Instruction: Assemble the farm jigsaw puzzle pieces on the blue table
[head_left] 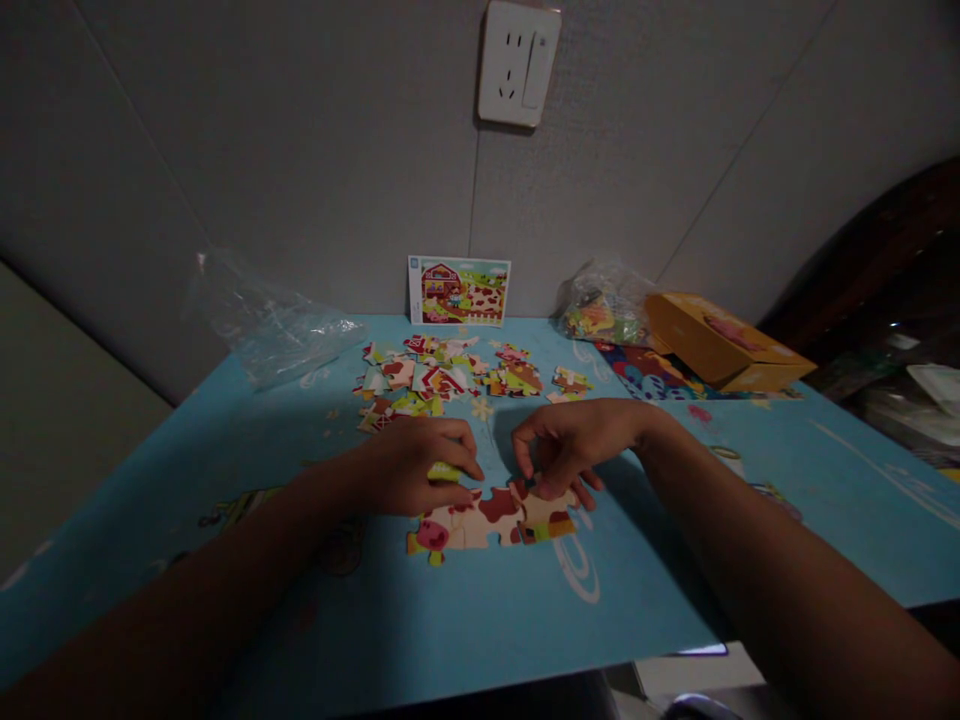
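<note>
A short joined row of jigsaw puzzle pieces (pixel 480 524), with a cow pattern and a pink snout, lies on the table before me. At its upper left edge, my left hand (pixel 420 465) curls with thumb and fingers around a yellow-green puzzle piece (pixel 444 471). My right hand (pixel 577 445) bends down over the right end of the row, thumb and forefinger pinched at the brown-and-cream end piece (pixel 546 508). Its other fingers extend past that piece. Behind both hands lies a loose heap of puzzle pieces (pixel 442 382).
A picture card (pixel 460 291) of a farm leans on the wall under a socket (pixel 519 64). At the left is a crumpled clear bag (pixel 281 330). Toward the back right are a bag of pieces (pixel 604 308) and an open orange box (pixel 727 340) on a colourful sheet.
</note>
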